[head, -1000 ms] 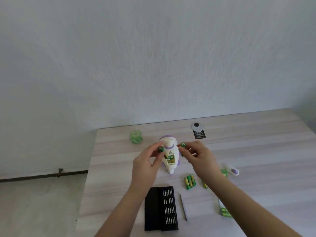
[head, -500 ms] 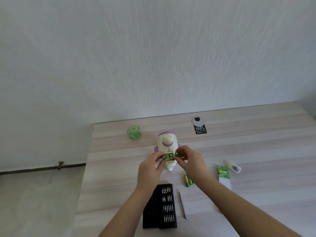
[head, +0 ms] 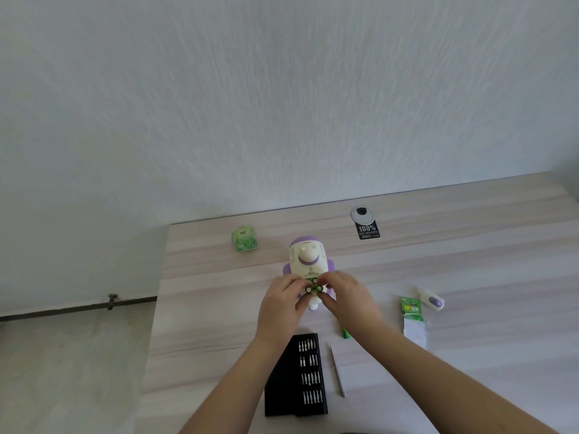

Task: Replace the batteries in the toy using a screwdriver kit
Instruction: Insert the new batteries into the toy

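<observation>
- Batteries [head: 314,288], two green ones, sit end-on toward me between my fingertips, right at the open compartment low on the toy [head: 307,261].
- My left hand [head: 283,308] pinches the left battery with thumb and curled fingers; my right hand [head: 347,300] pinches the right one the same way. Both hands are closed on batteries and meet over the toy's lower body.
- Toy lies on the table [head: 470,264] just beyond my knuckles, its long axis running away from me, head at the far end. The batteries look to run along that same axis, which is what seating them turns on, I judge.
- Neither hand is nearer; the compartment is straight ahead of both, touching or nearly touching the fingertips. I cannot tell whether the batteries are already partly seated.
- Screwdriver kit [head: 297,375] lies open under my left wrist, the driver [head: 337,371] beside it, between my forearms.
- Spare batteries [head: 345,333] peek out beneath my right wrist; the battery pack [head: 413,317] and a small purple-and-white piece [head: 430,299] lie further right.
</observation>
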Available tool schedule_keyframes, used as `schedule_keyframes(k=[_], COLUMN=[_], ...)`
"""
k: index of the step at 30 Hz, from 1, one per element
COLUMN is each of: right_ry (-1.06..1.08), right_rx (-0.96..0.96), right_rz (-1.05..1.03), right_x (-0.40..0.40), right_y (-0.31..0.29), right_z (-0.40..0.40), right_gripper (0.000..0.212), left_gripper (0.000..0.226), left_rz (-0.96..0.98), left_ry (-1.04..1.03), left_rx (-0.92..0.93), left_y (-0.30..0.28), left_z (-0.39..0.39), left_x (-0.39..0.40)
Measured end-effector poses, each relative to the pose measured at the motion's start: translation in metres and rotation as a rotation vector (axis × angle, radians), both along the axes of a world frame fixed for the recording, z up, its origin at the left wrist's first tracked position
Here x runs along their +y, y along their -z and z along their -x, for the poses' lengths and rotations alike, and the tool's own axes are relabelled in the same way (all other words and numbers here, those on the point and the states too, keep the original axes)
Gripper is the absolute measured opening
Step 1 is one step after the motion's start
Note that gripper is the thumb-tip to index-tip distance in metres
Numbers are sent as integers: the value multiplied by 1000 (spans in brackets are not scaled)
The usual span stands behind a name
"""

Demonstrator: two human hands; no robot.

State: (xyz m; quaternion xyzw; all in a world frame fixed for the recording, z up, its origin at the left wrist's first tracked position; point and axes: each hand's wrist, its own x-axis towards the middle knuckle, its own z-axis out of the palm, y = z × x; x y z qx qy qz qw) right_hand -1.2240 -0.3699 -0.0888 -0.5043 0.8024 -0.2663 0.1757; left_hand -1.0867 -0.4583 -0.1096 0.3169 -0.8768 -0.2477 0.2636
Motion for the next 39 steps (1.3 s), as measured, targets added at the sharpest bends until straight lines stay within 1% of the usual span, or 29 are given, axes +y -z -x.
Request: schedule_keyframes(k=[3, 5, 8, 12, 16, 19, 26, 29, 35, 37, 39], right_ry=[4, 13, 18, 17, 39, 52, 6, 1, -77, -82, -74], right_rx=[78, 94, 96, 82, 52, 36, 17, 76, 345, 382, 375], right_rz=[11, 11, 10, -12, -8, 13, 66, 91, 159, 148, 116], right_x=[-2, -3, -4, -3, 0, 2, -3, -6, -9, -10, -11], right_y=[7, 8, 7, 8, 9, 8, 7, 9, 10, 10, 10], right_z=[-1, -2, -1, -2, -1, 0, -5, -7, -6, -7, -8], right_gripper=[19, 18, 16, 20, 20, 19, 18, 15, 23, 23, 24], left_gripper=[25, 26, 26, 24, 31, 30, 22, 23, 26, 28, 34], left_rz=[-25, -46, -65, -88, -129, -136, -176, -177, -191, -199, -225], left_ry=[1, 9, 7, 3, -16, -8, -26, -26, -23, -20, -20], left_rx=[-67, -88, -101, -99, -97, -99, -87, -82, -55, -58, -64], left_y=[4, 3, 2, 1, 4, 6, 9, 10, 9, 9, 9], left_z=[1, 2, 2, 0, -3, -3, -1, -2, -2, -3, -4], left_x=[-2, -2, -2, -2, -2, -2, -3, -3, -1, -2, -2])
